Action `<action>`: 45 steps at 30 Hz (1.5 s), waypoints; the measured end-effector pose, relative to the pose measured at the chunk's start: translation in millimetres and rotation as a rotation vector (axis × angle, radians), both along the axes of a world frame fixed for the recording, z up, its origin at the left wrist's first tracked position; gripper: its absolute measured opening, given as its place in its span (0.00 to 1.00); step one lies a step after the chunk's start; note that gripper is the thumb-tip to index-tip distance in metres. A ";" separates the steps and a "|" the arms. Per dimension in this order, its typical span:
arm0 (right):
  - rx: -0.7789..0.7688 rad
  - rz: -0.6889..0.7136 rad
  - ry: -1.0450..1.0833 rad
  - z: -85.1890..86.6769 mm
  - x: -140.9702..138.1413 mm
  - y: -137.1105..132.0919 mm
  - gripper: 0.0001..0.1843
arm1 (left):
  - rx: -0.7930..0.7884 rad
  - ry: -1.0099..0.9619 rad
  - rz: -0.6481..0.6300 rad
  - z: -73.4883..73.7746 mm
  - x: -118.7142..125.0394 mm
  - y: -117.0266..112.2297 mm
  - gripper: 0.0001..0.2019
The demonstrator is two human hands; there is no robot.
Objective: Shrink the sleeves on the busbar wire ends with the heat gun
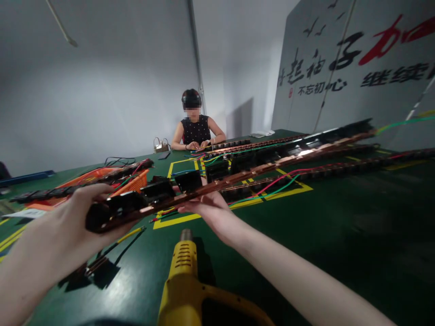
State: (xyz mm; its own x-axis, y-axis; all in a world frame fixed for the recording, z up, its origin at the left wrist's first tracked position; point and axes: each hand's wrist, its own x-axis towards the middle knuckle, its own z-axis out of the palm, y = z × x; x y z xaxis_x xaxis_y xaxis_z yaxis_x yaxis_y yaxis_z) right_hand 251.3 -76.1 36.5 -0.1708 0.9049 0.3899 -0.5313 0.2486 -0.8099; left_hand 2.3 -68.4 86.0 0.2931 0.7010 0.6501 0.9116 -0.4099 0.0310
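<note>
A long copper busbar strip [217,183] with a row of black blocks along it is held up over the table, slanting from lower left to upper right. Round its near left end my left hand [73,222] is closed, thumb on top and fingers below. My right hand [212,208] grips the same strip from underneath, left of its middle; part of that hand is hidden behind it. Green wires [404,122] trail from the strip's far right end. Below my hands lies a yellow heat gun [183,276], its metal nozzle pointing away from me.
On the green table [306,253] yellow tape [176,222] marks out boxes. More strips [340,170] with red and green wires lie beyond. An orange basket [136,179] with strips across it stands at left. Across the table sits a person [195,129], hands on similar work.
</note>
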 end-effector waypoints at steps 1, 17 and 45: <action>-0.039 -0.008 0.016 -2.3 -0.6 -10.9 0.19 | -0.024 0.018 0.017 -1.5 2.2 0.1 0.36; -0.559 -0.321 0.331 -64.7 41.5 -66.3 0.15 | -0.279 0.105 -0.265 -37.6 27.3 18.2 0.20; 0.117 -0.333 -1.616 -73.4 -24.7 -162.1 0.64 | -0.549 -0.359 -0.289 -141.0 38.2 33.3 0.16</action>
